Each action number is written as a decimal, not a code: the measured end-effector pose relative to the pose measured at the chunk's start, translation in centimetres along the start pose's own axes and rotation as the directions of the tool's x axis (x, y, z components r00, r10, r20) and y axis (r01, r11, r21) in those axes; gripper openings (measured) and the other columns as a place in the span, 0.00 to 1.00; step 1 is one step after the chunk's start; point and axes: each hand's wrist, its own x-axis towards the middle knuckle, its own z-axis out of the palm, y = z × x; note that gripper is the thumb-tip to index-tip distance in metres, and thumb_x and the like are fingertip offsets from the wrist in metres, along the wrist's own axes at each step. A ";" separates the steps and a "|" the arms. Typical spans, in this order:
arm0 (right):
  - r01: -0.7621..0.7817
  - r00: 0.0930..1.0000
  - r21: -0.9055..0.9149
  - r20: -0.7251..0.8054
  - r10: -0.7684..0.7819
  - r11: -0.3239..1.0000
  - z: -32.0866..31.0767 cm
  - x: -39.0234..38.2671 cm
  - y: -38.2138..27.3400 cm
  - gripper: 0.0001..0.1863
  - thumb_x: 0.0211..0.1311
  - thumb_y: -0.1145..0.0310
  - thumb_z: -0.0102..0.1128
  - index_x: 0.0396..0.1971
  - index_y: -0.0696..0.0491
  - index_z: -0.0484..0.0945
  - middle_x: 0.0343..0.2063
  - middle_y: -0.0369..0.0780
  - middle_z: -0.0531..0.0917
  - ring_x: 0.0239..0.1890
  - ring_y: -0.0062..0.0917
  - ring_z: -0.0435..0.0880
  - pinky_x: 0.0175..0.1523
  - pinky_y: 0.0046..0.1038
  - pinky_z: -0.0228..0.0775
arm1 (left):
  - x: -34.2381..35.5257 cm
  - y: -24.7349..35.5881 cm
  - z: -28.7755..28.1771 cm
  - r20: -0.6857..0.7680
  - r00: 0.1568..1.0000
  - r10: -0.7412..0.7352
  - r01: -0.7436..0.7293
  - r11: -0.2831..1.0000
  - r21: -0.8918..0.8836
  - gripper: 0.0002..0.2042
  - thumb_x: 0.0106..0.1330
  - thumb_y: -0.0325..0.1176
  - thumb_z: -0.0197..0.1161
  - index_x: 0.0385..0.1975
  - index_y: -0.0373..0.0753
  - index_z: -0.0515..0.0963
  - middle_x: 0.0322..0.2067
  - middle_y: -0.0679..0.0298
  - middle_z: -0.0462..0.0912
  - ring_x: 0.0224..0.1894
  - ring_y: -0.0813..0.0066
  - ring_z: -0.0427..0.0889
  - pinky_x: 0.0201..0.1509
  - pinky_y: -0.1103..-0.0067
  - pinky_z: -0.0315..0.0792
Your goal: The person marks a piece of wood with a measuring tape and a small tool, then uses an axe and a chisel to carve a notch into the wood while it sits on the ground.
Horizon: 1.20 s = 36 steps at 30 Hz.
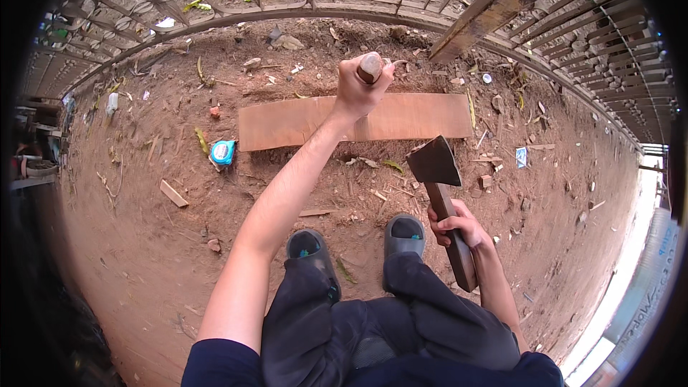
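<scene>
My left hand (pixel 355 94) is closed in a fist around a tool handle with a round wooden end (pixel 370 64), held upright over a brown wooden plank (pixel 423 116). The fist hides most of that tool's lower part, so its kind cannot be made out. Lying crosswise on the ground ahead of my feet, the plank passes beneath my left wrist. My right hand (pixel 462 226) grips a hatchet (pixel 436 163) by its dark wooden handle. The dark metal head points away from me, close to the plank's near edge at the right and apart from my left hand.
A turquoise tape measure (pixel 222 152) lies by the plank's left end. Wood chips, a small offcut (pixel 173 193), leaves and litter are scattered over the dirt. An ornate metal fence (pixel 287 18) curves along the far side, with a brown post (pixel 494 11) leaning at the right.
</scene>
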 end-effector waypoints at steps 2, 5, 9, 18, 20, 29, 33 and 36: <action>0.018 0.998 -0.070 -0.054 -0.021 0.997 1.5 -0.7 -2.8 0.13 0.49 0.71 0.65 0.31 0.55 0.70 0.20 0.33 0.71 0.15 0.17 0.71 0.20 0.22 0.63 | -0.1 0.6 0.5 -0.026 1.000 0.006 -0.005 1.000 0.022 0.12 0.67 0.25 0.61 0.19 0.38 0.71 0.12 0.72 0.72 0.14 0.88 0.71 0.14 0.85 0.63; 0.087 0.992 -0.251 -0.065 -0.106 0.964 4.2 -0.9 -7.7 0.13 0.50 0.71 0.66 0.32 0.56 0.71 0.21 0.34 0.72 0.15 0.18 0.73 0.19 0.22 0.66 | 0.0 1.0 0.5 -0.058 0.997 0.042 -0.039 0.998 0.052 0.11 0.65 0.25 0.62 0.20 0.37 0.72 0.13 0.72 0.73 0.15 0.89 0.73 0.15 0.85 0.65; 0.115 0.993 -0.214 -0.005 -0.118 0.970 7.3 0.1 -13.0 0.10 0.47 0.76 0.58 0.31 0.57 0.70 0.18 0.34 0.71 0.14 0.19 0.72 0.19 0.23 0.63 | 0.0 0.7 1.1 -0.134 0.988 -0.071 0.060 0.995 -0.083 0.14 0.60 0.26 0.65 0.15 0.37 0.69 0.12 0.70 0.70 0.17 0.86 0.66 0.19 0.78 0.60; 0.375 0.912 -0.454 0.025 -0.409 0.808 13.9 -0.2 -22.3 0.11 0.44 0.75 0.56 0.31 0.59 0.73 0.17 0.35 0.72 0.12 0.17 0.70 0.17 0.22 0.63 | -0.9 0.8 0.4 -0.110 0.990 -0.087 0.097 0.992 0.082 0.13 0.59 0.28 0.65 0.15 0.37 0.70 0.12 0.71 0.71 0.16 0.84 0.69 0.19 0.77 0.61; 0.546 0.799 -0.443 0.021 -0.601 0.711 15.5 -2.1 -24.1 0.15 0.41 0.76 0.55 0.34 0.62 0.73 0.18 0.36 0.72 0.12 0.17 0.69 0.15 0.22 0.60 | -0.4 1.3 1.3 -0.103 0.993 -0.060 0.067 0.996 0.063 0.14 0.59 0.29 0.65 0.14 0.38 0.69 0.11 0.71 0.71 0.15 0.84 0.68 0.18 0.78 0.60; 0.280 0.956 -0.346 0.016 -0.292 0.896 12.6 2.8 -19.4 0.05 0.45 0.76 0.54 0.23 0.56 0.67 0.16 0.36 0.70 0.13 0.21 0.68 0.20 0.25 0.62 | -1.5 3.0 0.4 -0.122 0.992 -0.021 0.030 0.997 0.071 0.12 0.58 0.27 0.64 0.15 0.37 0.69 0.11 0.71 0.70 0.15 0.84 0.67 0.17 0.78 0.60; 0.007 0.994 -0.166 -0.107 -0.025 0.986 10.6 4.8 -17.2 0.06 0.47 0.78 0.51 0.26 0.55 0.66 0.14 0.35 0.66 0.11 0.20 0.64 0.17 0.25 0.57 | -1.1 0.9 1.0 -0.086 0.996 0.025 -0.014 0.992 0.124 0.12 0.57 0.27 0.64 0.15 0.37 0.69 0.12 0.68 0.71 0.16 0.84 0.69 0.18 0.78 0.62; 0.176 0.974 -0.226 -0.101 -0.202 0.958 12.3 3.1 -20.1 0.08 0.43 0.76 0.52 0.27 0.56 0.66 0.14 0.35 0.65 0.10 0.19 0.63 0.16 0.23 0.56 | -1.3 1.9 0.6 -0.117 0.993 -0.003 0.017 0.993 0.115 0.12 0.57 0.28 0.64 0.15 0.37 0.69 0.12 0.69 0.71 0.15 0.83 0.69 0.18 0.78 0.62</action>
